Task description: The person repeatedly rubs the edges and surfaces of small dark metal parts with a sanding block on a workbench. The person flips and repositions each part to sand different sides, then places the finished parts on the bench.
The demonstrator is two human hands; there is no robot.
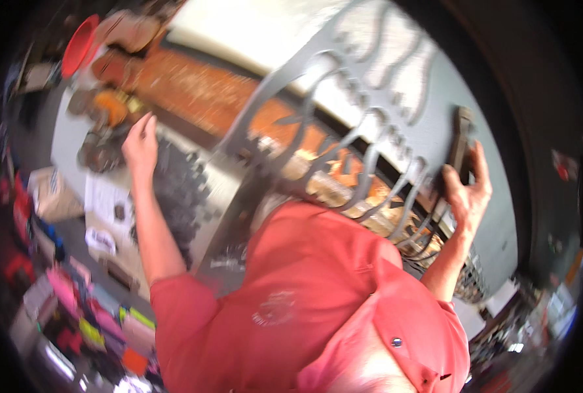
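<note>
My right hand (468, 190) is closed round a long, narrow dark tool (460, 134) with a brownish edge, its exact kind unclear. The tool rests on or just above a large grey sheet (445, 85). Rows of curved shapes are cut out of this sheet, leaving thin strips hanging toward my chest. Far to the left, my left hand (141, 145) is raised with fingers drawn together. Blur hides whether anything small is between them. Beside that hand lies a heap of dark cut pieces (180, 190); brown and orange objects (108, 108) stand just beyond it.
A pale board (232, 29) and a worn orange-brown surface (196, 82) lie under and behind the sheet. Papers (108, 203) and a cardboard box (54, 193) are at left. A red round object (80, 46) stands far left. A dark machine edge (501, 78) borders the right side.
</note>
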